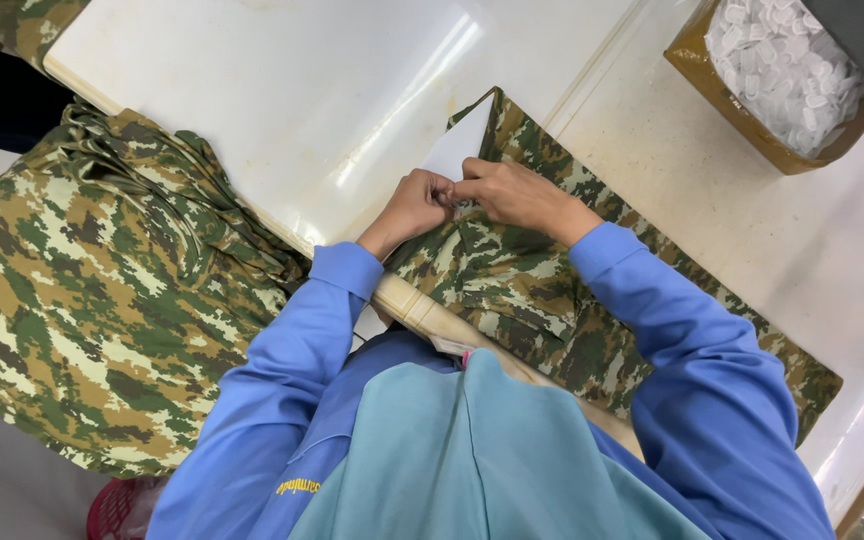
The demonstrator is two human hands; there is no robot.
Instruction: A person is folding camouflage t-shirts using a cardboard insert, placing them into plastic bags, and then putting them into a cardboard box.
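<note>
Both hands, left hand [414, 203] and right hand [512, 193], pinch the folded camouflage garment [522, 290] lying on the white table [282, 90], where keeping fingertips close should hold the fold crisp.

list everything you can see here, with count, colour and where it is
camouflage garment: one, green, brown and cream, flat on the table under both hands
white card: one, white, tucked in the garment's top end
pile of camouflage garments: one heap, same pattern, left of the table
table: one, glossy white
cardboard box: one, brown, top right, holding small white pieces
red basket: one, bottom left, partly seen
left hand: blue sleeve, pinching the garment
right hand: blue sleeve, fingertips meeting the left hand's
</note>
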